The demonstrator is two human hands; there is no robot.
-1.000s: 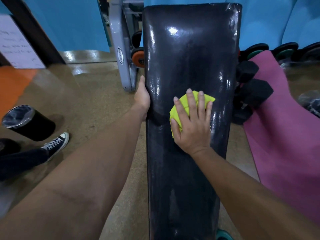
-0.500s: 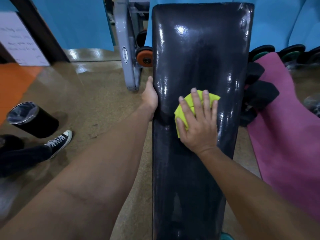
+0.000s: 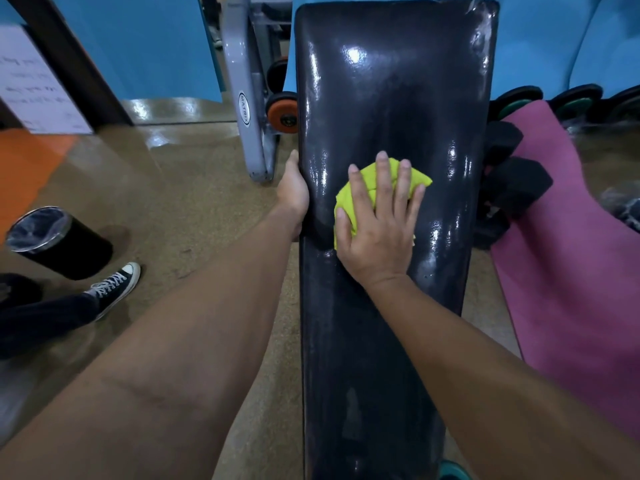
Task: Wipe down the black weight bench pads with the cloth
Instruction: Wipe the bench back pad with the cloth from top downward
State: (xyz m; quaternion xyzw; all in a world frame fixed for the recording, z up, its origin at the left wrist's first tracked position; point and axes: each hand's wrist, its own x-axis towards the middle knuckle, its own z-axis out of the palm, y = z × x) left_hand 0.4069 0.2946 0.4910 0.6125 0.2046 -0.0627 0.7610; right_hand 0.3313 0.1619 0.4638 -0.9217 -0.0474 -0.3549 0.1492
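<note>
Pressing yellow cloth [image 3: 381, 181] flat w/ straight fingers mid black bench pad [image 3: 398, 98], right hand [image 3: 377, 230] is wiping; left hand [image 3: 294, 195] is gripping pad edge. Far half looks wet, near half prob. left.

both hands [image 3: 379, 226] extended forward, right fingers spread.
</note>
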